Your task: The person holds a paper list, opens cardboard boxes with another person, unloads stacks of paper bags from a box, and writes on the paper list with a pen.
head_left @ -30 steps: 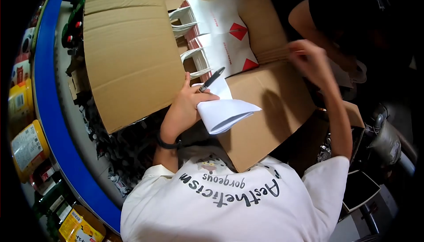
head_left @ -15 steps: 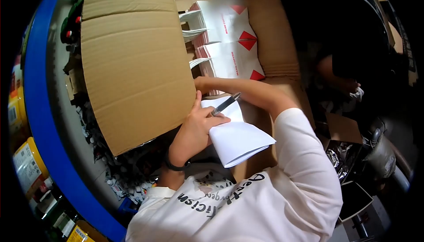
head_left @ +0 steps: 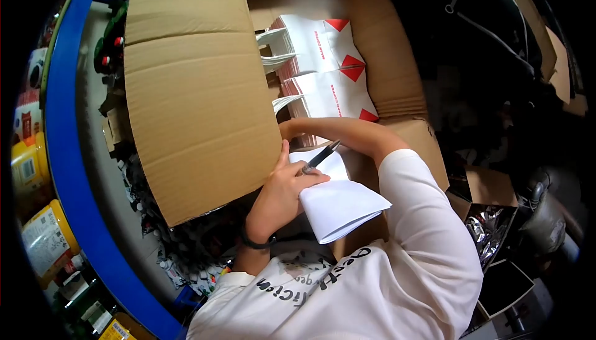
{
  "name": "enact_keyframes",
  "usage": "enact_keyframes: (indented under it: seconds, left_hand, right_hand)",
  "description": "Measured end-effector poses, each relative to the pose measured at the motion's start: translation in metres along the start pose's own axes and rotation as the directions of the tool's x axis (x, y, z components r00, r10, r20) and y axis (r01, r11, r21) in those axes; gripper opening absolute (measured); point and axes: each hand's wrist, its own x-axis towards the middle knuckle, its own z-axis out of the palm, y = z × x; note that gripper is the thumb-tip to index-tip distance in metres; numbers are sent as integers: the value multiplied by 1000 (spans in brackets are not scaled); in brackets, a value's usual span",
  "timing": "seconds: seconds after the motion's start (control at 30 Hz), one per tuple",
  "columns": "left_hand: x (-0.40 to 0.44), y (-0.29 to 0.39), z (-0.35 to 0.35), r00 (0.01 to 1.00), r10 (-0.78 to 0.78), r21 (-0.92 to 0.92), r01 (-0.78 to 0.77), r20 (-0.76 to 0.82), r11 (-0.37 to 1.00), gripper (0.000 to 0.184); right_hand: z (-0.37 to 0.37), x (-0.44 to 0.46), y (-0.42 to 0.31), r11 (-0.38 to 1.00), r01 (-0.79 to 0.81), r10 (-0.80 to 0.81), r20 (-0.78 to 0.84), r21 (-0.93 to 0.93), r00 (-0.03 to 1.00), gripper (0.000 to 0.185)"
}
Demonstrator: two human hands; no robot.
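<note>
My left hand (head_left: 287, 185), with a dark band on its wrist, is closed around a folded sheet of white paper (head_left: 344, 210) and a black pen (head_left: 321, 157). The pen lies across the fingers, its tip pointing up and right. My right hand (head_left: 289, 130) reaches into the big cardboard box (head_left: 397, 79). The box's flap hides its fingers. Just beyond that forearm lie two stacks of white paper bags (head_left: 310, 48) with red diamonds and "MAAN COFFEE" print, their handles toward the left.
The wide cardboard flap (head_left: 198, 92) stands open on the left. A blue shelf beam (head_left: 62, 123) runs past yellow-capped containers (head_left: 49, 237). Bottles crowd the floor behind it. At right are a person in dark clothes (head_left: 484, 23) and a small open carton (head_left: 493, 188) with silvery packets.
The view has shifted slightly, so the box, bags and hands appear a little lower and to the right. Both hands keep nearly the same pose. The person at right has moved.
</note>
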Motion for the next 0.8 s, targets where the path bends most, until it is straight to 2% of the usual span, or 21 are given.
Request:
enact_keyframes:
  seconds: [0.13,0.17,0.23,0.27,0.33,0.37,0.4,0.47,0.53,0.57,0.73,0.77,0.8]
  left_hand:
    - [-1,0,-2,999,-30,10,30,16,999,24]
    - [-1,1,-2,999,-33,14,33,11,999,24]
    - [1,1,-2,998,-53,11,53,30,999,24]
    - [1,1,-3,997,-60,10,60,38,998,24]
    - [1,-1,-2,998,-50,23,50,36,998,24]
    - [1,0,-3,998,-46,8,45,31,999,24]
    - [2,0,-3,999,-40,-10,40,23,999,23]
    - [3,1,-5,997,-51,0,51,64,999,22]
    - [2,1,-6,995,-53,6,53,82,999,22]
    - [1,1,-6,995,-50,7,49,81,999,22]
    - [0,2,-5,999,-29,-8,30,41,1000,22]
    - [-1,1,-4,1000,-11,-14,11,12,1000,21]
    - [-1,0,-2,1000,9,-22,-9,-14,1000,21]
  right_hand:
    - [-15,-1,12,943,19,-86,190,331,978,40]
    - [-20,-11,14,896,22,-118,190,444,975,39]
    - [-37,-55,12,745,54,-174,115,665,978,19]
    - [-74,-101,-6,677,-11,-131,136,735,982,15]
    - [-108,-154,-14,712,170,-124,-116,681,986,7]
    - [-116,-169,-11,674,238,-144,-191,699,971,9]
    - [-123,-181,-2,666,246,-139,-207,704,968,10]
    - [-140,-218,-9,633,209,-11,-262,745,965,11]
    - [-145,-246,-15,611,93,183,-254,786,950,12]
    - [-142,-252,-7,615,81,220,-270,785,937,11]
    - [-164,-319,-9,454,238,300,-399,858,866,10]
    - [-171,-337,-17,460,258,355,-442,850,824,10]
    - [-178,-354,-25,466,309,344,-491,829,800,10]
